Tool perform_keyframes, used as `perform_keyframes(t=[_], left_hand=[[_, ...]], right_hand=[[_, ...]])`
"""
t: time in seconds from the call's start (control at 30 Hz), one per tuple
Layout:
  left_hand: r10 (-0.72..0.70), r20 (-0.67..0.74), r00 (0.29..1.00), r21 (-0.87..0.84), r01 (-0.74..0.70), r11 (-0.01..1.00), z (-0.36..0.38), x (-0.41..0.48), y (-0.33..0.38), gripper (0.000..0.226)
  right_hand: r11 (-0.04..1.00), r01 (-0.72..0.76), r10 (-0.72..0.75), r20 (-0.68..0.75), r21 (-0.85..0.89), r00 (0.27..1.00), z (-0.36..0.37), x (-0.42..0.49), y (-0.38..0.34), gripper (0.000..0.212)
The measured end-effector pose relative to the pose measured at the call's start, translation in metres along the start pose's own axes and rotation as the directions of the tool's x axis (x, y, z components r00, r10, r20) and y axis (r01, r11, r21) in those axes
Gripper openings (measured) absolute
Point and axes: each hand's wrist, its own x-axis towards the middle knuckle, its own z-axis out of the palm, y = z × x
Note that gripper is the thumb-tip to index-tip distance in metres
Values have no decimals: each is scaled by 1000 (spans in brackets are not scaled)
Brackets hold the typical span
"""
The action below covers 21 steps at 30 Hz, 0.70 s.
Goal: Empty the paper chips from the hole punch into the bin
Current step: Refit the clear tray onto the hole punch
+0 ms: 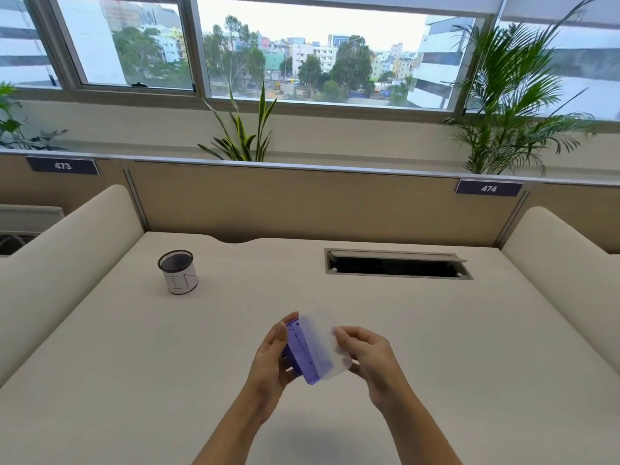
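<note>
A purple hole punch (303, 354) is held above the desk in the lower middle, turned so its underside faces me. My left hand (271, 360) grips its left side. A translucent white chip-tray cover (323, 344) stands partly off the punch's base, and my right hand (364, 357) pinches its right edge. The bin (178, 271), a small black mesh cup wrapped in a white paper label, stands upright on the desk to the far left of my hands. I cannot make out any paper chips.
The cream desk (419, 347) has an open cable slot (397, 264) at the back right. Padded dividers rise on both sides, and a beige partition with potted plants behind it closes the back.
</note>
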Motion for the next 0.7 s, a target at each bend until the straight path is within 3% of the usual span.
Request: perform_keyframes(t=[0.13,0.33,0.7], left_hand=[[10,29,1000,-55,-8,998,7,3,6,40],[30,78,997,-40,-26,999,14,1,13,36],[-1,115,993,-73,9,997,21,-6,24,46]], right_hand=[[990,86,-94,-76,-108,993,0,1,4,9],[923,172,-212,-79,-345,974,5,10,10,8],[913,218,-260,-78,-343,963,4,15,10,12]])
